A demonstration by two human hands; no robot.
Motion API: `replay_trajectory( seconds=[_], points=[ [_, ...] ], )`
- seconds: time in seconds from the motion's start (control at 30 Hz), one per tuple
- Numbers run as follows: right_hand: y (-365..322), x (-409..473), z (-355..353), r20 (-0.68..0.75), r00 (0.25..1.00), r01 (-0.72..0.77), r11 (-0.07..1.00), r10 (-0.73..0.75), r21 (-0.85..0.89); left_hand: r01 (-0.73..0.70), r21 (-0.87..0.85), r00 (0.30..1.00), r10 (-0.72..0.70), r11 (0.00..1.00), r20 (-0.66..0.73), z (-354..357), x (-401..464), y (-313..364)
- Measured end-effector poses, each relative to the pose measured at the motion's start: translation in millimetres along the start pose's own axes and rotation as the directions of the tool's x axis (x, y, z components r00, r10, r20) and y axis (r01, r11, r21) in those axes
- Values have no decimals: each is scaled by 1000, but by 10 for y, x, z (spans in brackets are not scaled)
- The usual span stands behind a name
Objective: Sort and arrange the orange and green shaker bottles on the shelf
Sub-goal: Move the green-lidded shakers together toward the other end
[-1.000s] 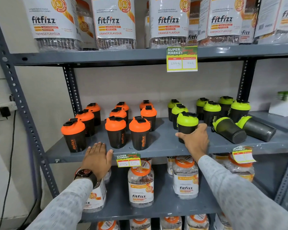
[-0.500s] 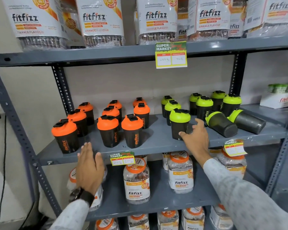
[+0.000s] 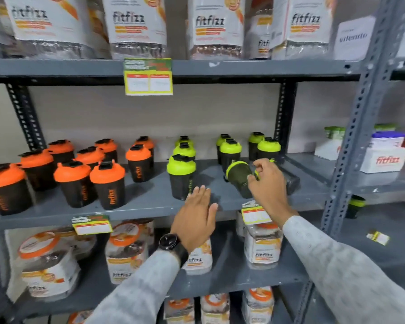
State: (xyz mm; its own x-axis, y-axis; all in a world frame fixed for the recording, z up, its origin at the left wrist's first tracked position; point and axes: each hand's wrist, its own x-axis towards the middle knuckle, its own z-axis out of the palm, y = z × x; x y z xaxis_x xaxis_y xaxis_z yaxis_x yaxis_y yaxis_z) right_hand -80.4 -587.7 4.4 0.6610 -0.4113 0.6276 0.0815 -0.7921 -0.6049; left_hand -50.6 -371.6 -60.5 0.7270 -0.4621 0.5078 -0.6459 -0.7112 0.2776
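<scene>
Several orange-lidded black shaker bottles (image 3: pixel 108 183) stand in rows on the left half of the grey middle shelf (image 3: pixel 150 208). Green-lidded shaker bottles (image 3: pixel 181 176) stand upright on the right half. Two green bottles lie on their sides there: one (image 3: pixel 239 177) with its lid toward the left, and another (image 3: pixel 293 182) mostly hidden behind my right hand. My right hand (image 3: pixel 267 187) has its fingers curled around that hidden bottle's green lid. My left hand (image 3: pixel 195 218) hovers flat, fingers spread, at the shelf's front edge below the front upright green bottle.
Large fitfizz jars fill the shelf above (image 3: pixel 131 26) and the shelf below (image 3: pixel 262 242). Price tags (image 3: pixel 147 77) hang from the shelf edges. A perforated steel post (image 3: pixel 360 127) stands to the right. Beyond it are fitfizz boxes (image 3: pixel 384 160) and a lone green bottle (image 3: pixel 355 205).
The view has swung right. My left hand has left the shelf edge under the orange bottles and moved right, to below the green ones. My right hand went from the front upright green bottle to the lying ones.
</scene>
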Motion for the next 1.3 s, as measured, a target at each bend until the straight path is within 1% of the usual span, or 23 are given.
replay_trajectory(
  seconds=[0.1, 0.2, 0.3, 0.37, 0.43, 0.5, 0.57, 0.63, 0.67, 0.73, 0.8, 0.9, 0.97, 1.03, 1.13, 1.23, 1.3],
  points=[
    [114, 199, -167, 123, 991, -42, 995, 53, -89, 43, 86, 994, -51, 995, 97, 161, 403, 170],
    [194, 370, -243, 210, 966, -131, 985, 152, -112, 84, 213, 975, -124, 974, 186, 315, 703, 209],
    [217, 496, -186, 302, 932, -162, 975, 202, -152, 125, 285, 956, -192, 950, 221, 387, 884, 161],
    [179, 570, -65, 365, 904, -146, 963, 224, -228, 150, 291, 947, -222, 945, 232, 418, 939, 75],
    [114, 635, 62, 435, 857, -146, 940, 275, -307, 159, 299, 942, -235, 941, 239, 453, 944, 3],
    [83, 688, 167, 488, 807, -206, 933, 334, -296, 160, 296, 946, -231, 942, 226, 490, 918, -36],
    [101, 722, 238, 518, 759, -326, 919, 395, -223, 159, 287, 952, -224, 945, 208, 528, 906, -58],
    [143, 747, 273, 526, 729, -421, 893, 438, -160, 154, 299, 960, -215, 942, 181, 556, 900, -68],
    [166, 756, 286, 526, 719, -463, 877, 455, -126, 155, 304, 962, -213, 940, 170, 568, 894, -68],
    [191, 763, 292, 518, 721, -508, 860, 460, -56, 159, 298, 964, -213, 941, 159, 579, 884, -69],
    [205, 768, 294, 497, 738, -539, 842, 457, 28, 153, 300, 966, -206, 942, 154, 579, 877, -59],
    [224, 758, 324, 453, 770, -585, 780, 448, 222, 147, 315, 973, -195, 938, 125, 580, 859, -39],
    [266, 728, 393, 402, 806, -570, 753, 435, 329, 148, 310, 973, -194, 939, 123, 579, 850, -38],
    [261, 631, 427, 312, 850, -518, 783, 425, 345, 143, 310, 974, -189, 940, 127, 568, 849, -33],
    [225, 443, 451, 193, 908, -416, 861, 373, 293, 143, 307, 972, -192, 941, 137, 563, 851, -29],
    [208, 291, 481, 78, 946, -324, 909, 315, 261, 151, 309, 969, -202, 939, 140, 570, 860, -30],
    [220, 231, 505, 22, 959, -281, 928, 284, 246, 155, 308, 968, -207, 939, 145, 572, 861, -29]
  ],
)
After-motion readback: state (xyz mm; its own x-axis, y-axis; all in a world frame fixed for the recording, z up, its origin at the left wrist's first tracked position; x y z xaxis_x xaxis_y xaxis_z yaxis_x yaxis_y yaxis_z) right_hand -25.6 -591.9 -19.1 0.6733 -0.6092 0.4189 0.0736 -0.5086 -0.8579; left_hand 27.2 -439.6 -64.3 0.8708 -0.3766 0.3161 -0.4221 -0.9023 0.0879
